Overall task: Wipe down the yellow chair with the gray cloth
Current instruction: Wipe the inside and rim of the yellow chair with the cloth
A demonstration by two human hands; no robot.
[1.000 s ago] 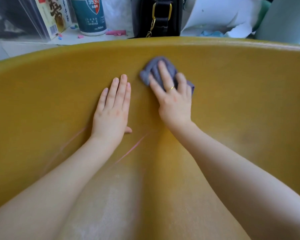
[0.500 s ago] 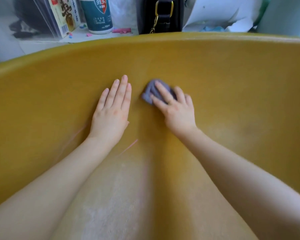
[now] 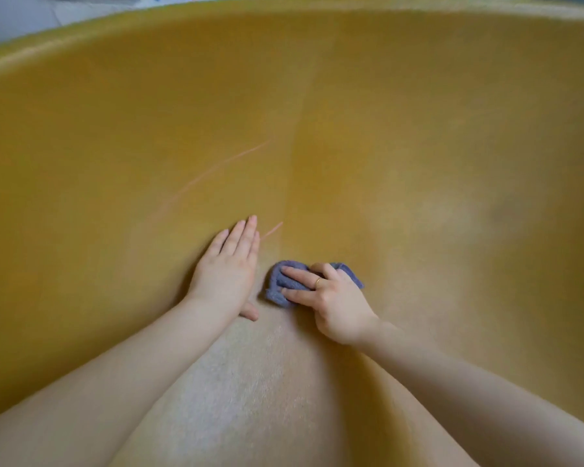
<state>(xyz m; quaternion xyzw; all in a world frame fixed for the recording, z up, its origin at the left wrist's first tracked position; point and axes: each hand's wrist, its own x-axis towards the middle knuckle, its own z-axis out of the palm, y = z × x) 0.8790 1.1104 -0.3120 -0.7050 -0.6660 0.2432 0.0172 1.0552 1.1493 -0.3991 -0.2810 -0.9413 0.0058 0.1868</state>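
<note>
On yellow chair [image 3: 418, 129], right hand [image 3: 334, 305] pressing gray cloth [image 3: 280, 284] (bunched), left hand [image 3: 226, 274] flat

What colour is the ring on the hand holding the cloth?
Gold. The head view shows the ring on the right hand gripping the cloth.

ahead of both hands the chair [image 3: 418, 129] shell lies bare up to its rim, and wide bare stretches run outward to either side. the left hand [image 3: 228, 274] lies flat just left of the cloth [image 3: 279, 284] under the right hand [image 3: 331, 298], blocking passage leftward. both forearms close off the near side.
</note>
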